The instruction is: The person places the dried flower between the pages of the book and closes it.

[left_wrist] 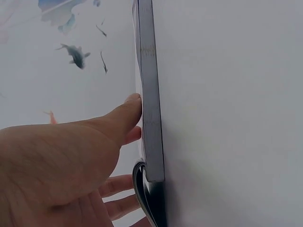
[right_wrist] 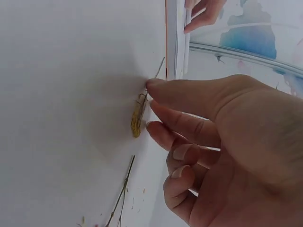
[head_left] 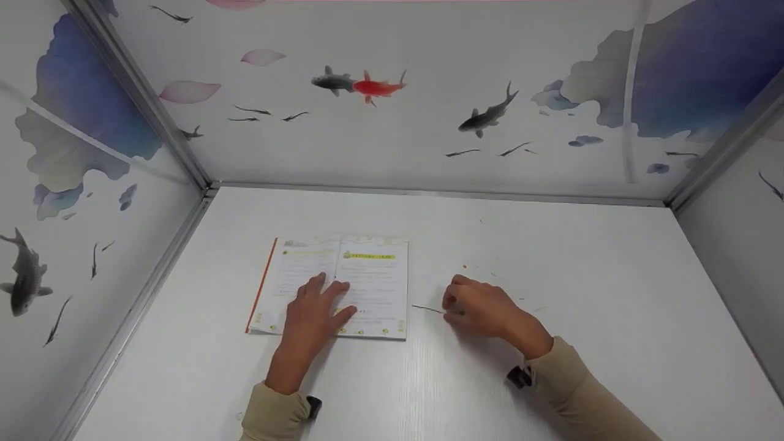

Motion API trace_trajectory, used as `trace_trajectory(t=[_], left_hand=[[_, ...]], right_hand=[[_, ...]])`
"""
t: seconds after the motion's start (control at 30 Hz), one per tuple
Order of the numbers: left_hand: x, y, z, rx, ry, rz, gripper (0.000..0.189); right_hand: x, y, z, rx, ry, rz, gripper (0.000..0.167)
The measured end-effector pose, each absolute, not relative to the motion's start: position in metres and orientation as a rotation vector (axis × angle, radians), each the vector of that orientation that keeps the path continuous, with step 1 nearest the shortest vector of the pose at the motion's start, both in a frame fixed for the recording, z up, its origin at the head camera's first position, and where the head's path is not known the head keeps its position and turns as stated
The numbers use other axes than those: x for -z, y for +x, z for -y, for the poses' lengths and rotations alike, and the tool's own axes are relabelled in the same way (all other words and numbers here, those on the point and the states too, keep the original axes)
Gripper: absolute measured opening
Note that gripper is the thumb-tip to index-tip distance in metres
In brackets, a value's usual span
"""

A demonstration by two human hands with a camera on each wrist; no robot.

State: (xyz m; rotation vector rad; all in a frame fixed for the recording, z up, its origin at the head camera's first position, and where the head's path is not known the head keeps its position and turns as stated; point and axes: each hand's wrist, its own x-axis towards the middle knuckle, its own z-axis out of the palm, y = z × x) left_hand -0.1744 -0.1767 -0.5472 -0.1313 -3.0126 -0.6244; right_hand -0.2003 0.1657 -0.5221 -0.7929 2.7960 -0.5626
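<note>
An open book (head_left: 373, 288) with printed pages and a red-orange left edge lies flat on the table. My left hand (head_left: 315, 309) rests on its pages with fingers spread; in the left wrist view the thumb lies along the top of the thick page block (left_wrist: 150, 85). Right of the book, my right hand (head_left: 484, 306) pinches a dried flower (right_wrist: 137, 122) between thumb and fingertips. Its withered yellow head hangs on one side of the fingers, and its thin stem (head_left: 427, 309) points toward the book.
Another thin branched stem (right_wrist: 124, 187) lies on the table near my right hand, with small plant crumbs around it. An orange-red speck (head_left: 465, 266) sits beyond that hand. Printed wall panels (head_left: 392, 141) with fish enclose the white table (head_left: 441, 392) at back and sides.
</note>
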Motion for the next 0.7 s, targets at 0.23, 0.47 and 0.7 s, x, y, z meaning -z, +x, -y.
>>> trace_trajectory(t=[0.23,0.47,0.7], left_hand=[[0.548,-0.174,0.178,0.645,-0.121,3.025,0.051],[0.548,-0.174,0.178,0.638,-0.102,3.03,0.051],[0.545,-0.174,0.177,0.647,-0.092,3.048,0.052]], right_hand=[[0.527,-0.191,-0.157,0.466,-0.818,-2.978,0.009],[0.53,-0.187,-0.151,0.325,-0.832,-3.031,0.011],[0.532,-0.19,-0.155,0.288,-0.848,-3.014,0.01]])
